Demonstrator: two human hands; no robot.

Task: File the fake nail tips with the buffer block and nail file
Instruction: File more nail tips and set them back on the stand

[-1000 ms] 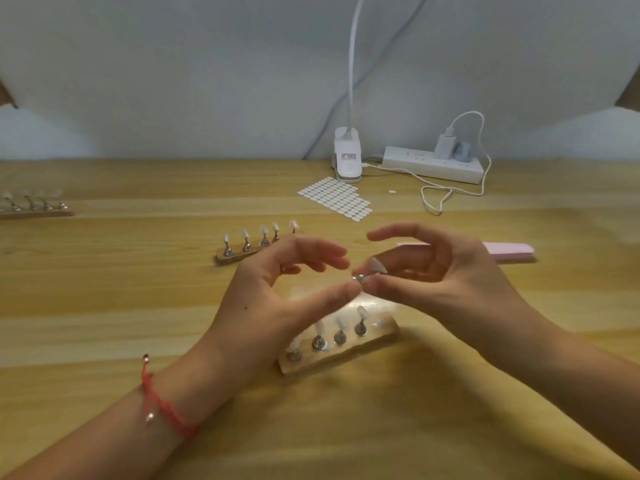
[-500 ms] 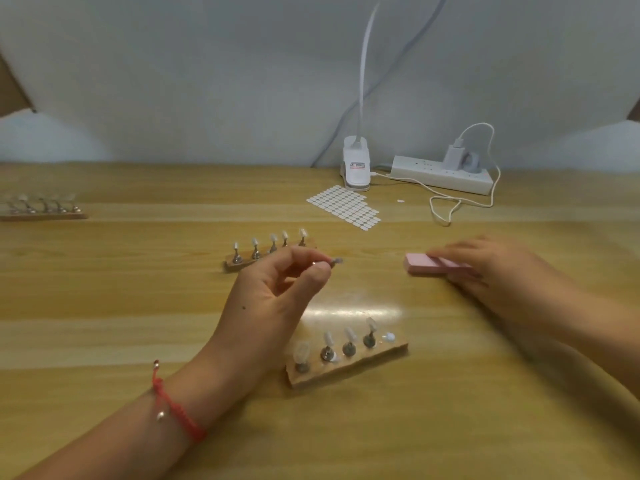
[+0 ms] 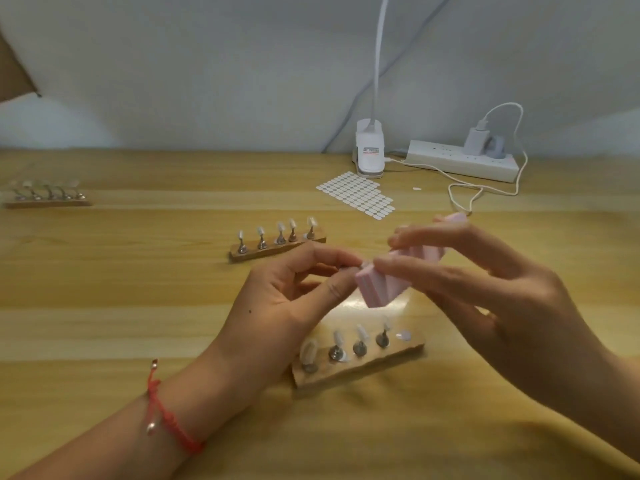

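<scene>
- Left hand (image 3: 287, 299) pinches one nail tip (image 3: 347, 268) between thumb and forefinger. The tip is mostly hidden by the fingers, and the other fingers are loosely curled.
- Right hand (image 3: 485, 296) grips the pink buffer block (image 3: 384, 287), thumb on the near face and fingers over the top. The block's near end sits right at the pinched tip, but whether they touch I cannot tell.
- Both are held above the tabletop (image 3: 138, 306), just over the near wooden holder (image 3: 381, 367). It carries four tips on metal stands, with one spot at its right end showing only a white dab.
- Step, as I judge it: buffing the single tip.
- To do it well:
  - keep the pinch low on the stand so the tip face is exposed
  - lay a flat block face on it, not the corner
  - use short, light strokes in one direction
  - brace the wrists so the tip doesn't twist out
- Risk: the tip could pop off its stand if pressed too hard.
- No nail file is seen in view.
- Writing: the lamp clamp (image 3: 370, 154) has a small label with dark and red print, too small to read. No print is seen on the power strip (image 3: 460, 161), the sticker sheet (image 3: 356, 195) or the block.
</scene>
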